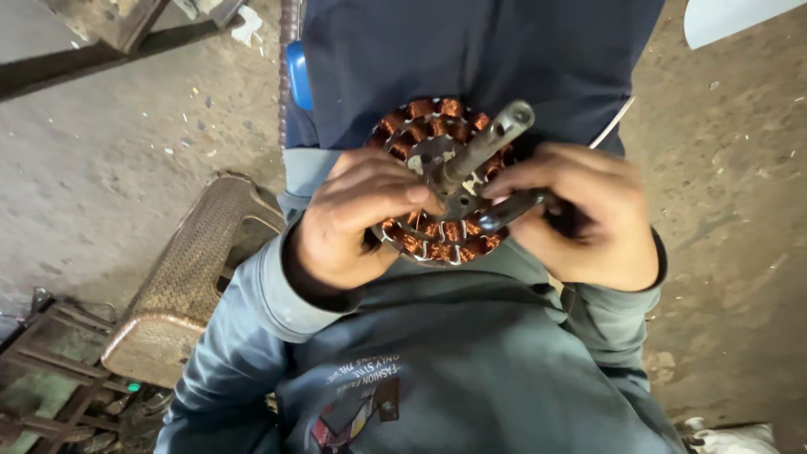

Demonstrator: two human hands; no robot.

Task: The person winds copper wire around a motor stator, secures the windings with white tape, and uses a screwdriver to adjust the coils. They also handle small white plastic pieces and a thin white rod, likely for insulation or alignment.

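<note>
The floor (101, 160) is bare grey concrete with a woven stool (181, 277) at eight o'clock from the work, and the person sits with the stator (437, 181) propped on the lap, its flat face tilted up toward the head, which likely keeps the copper coils in plain sight. Its shaft (483, 147) juts out toward one o'clock. The left hand (353, 223) curls round the rim at eight o'clock, fingers pressed together, thumb across the hub, steadying it. The right hand (584, 219) is closed on a dark tool (513, 208) at four o'clock, whose tip meets the hub beside the shaft.
</note>
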